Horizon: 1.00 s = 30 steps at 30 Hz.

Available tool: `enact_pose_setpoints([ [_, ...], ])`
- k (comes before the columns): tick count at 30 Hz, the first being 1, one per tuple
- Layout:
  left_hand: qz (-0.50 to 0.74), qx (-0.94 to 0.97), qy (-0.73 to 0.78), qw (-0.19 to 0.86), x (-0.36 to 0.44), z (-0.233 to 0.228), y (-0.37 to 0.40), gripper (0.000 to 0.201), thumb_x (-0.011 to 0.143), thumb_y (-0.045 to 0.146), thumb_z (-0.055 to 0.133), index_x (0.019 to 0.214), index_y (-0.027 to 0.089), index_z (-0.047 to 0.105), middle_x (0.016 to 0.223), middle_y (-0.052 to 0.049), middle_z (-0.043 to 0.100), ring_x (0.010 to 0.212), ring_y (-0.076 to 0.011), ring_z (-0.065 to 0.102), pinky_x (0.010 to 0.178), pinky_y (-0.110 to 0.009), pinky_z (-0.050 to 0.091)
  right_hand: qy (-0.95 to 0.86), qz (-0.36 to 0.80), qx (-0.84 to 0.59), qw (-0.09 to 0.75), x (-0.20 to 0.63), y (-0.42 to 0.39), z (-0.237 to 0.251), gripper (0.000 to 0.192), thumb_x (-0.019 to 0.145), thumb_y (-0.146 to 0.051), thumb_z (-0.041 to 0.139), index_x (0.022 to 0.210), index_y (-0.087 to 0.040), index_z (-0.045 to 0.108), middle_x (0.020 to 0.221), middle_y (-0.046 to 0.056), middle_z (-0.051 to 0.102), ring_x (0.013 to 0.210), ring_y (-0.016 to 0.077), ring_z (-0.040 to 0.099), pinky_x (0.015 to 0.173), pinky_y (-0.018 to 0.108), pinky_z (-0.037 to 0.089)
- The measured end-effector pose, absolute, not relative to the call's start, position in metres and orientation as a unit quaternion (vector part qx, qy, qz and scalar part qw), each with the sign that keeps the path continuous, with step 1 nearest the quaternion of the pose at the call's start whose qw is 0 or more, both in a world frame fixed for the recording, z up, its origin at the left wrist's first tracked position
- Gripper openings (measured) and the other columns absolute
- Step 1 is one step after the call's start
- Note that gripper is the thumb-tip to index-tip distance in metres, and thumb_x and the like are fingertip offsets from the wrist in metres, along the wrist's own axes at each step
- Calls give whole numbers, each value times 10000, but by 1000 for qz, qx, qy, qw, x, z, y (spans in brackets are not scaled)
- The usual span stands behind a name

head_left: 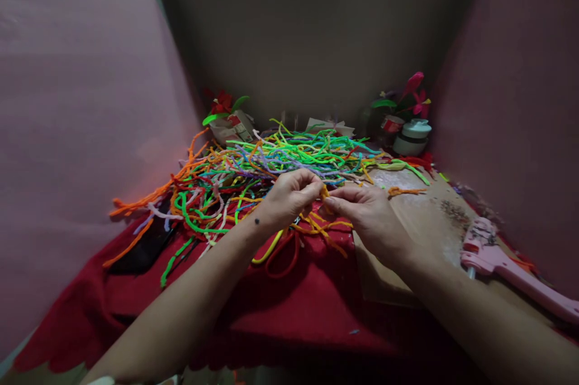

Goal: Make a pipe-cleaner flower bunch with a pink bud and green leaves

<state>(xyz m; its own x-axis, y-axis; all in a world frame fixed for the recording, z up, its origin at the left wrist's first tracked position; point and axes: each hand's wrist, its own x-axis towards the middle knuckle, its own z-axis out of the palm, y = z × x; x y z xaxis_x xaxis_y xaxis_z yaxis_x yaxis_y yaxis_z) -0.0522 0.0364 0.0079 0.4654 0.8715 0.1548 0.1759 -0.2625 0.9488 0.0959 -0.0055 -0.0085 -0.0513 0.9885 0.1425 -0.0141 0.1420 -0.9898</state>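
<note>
Between both hands, left hand (292, 195) and right hand (368, 213) pinch one orange pipe cleaner (324, 193), fingertips nearly touching, above the red cloth (307, 306).

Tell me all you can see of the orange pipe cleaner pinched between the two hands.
The orange pipe cleaner is a thin, fuzzy stem, wire-cored by its look. Only a short bent piece shows between the fingertips of the left hand and the right hand, which pinch it from both sides above the red cloth. More orange strands trail beneath the hands; whether they belong to it cannot be told. It sits just in front of the mixed-colour pile.
</note>
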Motion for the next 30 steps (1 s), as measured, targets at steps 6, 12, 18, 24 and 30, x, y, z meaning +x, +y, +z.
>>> enact_pose_setpoints([
  [6,361,762,357,403,-56,15,38,133,761,220,546,710,118,613,659,9,557,600,-76,488,563,-186,382,-542,449,-474,529,98,-2,-11,105,657,-247,669,635,-148,699,565,-5,596,544,104,491,533,256,395],
  [12,317,778,374,393,-61,21,39,137,724,241,586,701,117,641,625,12,553,573,-80,463,523,-189,357,-610,339,-493,521,98,-4,-12,109,694,-228,636,713,-161,720,622,8,643,595,132,538,563,256,409],
  [18,331,766,384,395,-54,15,31,84,748,196,496,699,144,542,517,57,439,463,-58,362,447,-178,270,-618,330,-488,521,95,-5,-14,121,717,-241,617,705,-158,704,654,23,671,603,143,564,574,261,427],
  [24,359,811,353,298,-54,8,35,78,770,184,470,718,155,520,616,40,459,564,-74,391,520,-186,316,-527,537,-429,500,95,-2,-15,113,666,-255,652,657,-146,678,577,-8,614,523,98,514,532,241,406],
  [30,370,747,350,428,-54,9,36,106,755,251,549,775,146,553,628,34,506,516,-63,420,483,-187,332,-495,578,-436,480,96,0,-17,123,608,-237,695,554,-138,647,490,-14,591,433,71,458,465,226,351],
])
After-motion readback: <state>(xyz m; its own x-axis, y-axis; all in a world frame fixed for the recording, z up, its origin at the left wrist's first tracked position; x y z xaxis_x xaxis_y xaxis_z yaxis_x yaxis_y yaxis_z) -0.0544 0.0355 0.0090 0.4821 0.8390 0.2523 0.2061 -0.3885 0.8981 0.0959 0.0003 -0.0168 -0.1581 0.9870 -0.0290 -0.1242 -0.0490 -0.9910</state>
